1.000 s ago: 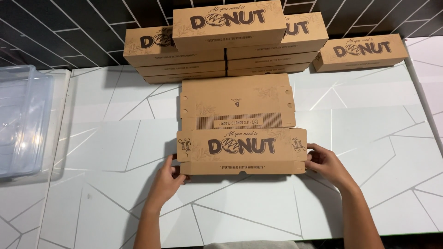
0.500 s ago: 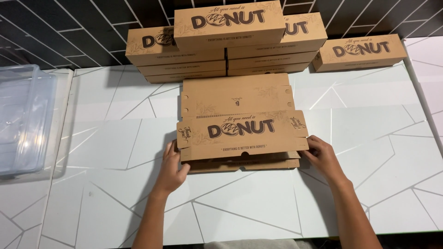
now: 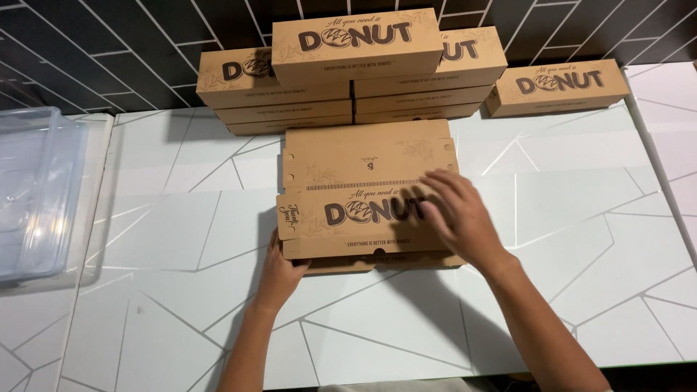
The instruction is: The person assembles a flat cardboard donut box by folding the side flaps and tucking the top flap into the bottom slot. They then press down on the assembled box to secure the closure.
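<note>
A brown cardboard donut box [image 3: 363, 196] lies flat on the white table [image 3: 581, 218], in the middle and near the person. Its front flap [image 3: 356, 221] leans up and back over the rest of the box.

The left hand [image 3: 279, 272] is at the near left corner of the box. Its fingers are tucked under the edge there, so I cannot tell how they are set — only the back of the hand and the thumb side show. It touches the box.

The right hand [image 3: 454, 218] lies flat on top of the front flap, on the right part. Its fingers [image 3: 443, 185] are spread apart and stretched out, pointing to the far left. The palm presses on the cardboard; it does not grip anything.

Farther back, against the dark tiled wall [image 3: 109, 43], stands a pile of closed donut boxes [image 3: 356, 72] — the same brown kind, stacked a few high. One more closed box [image 3: 555, 87] sits alone to the far right of the pile.

At the left edge of the table is a clear plastic bin [image 3: 36, 189], well apart from both hands.
</note>
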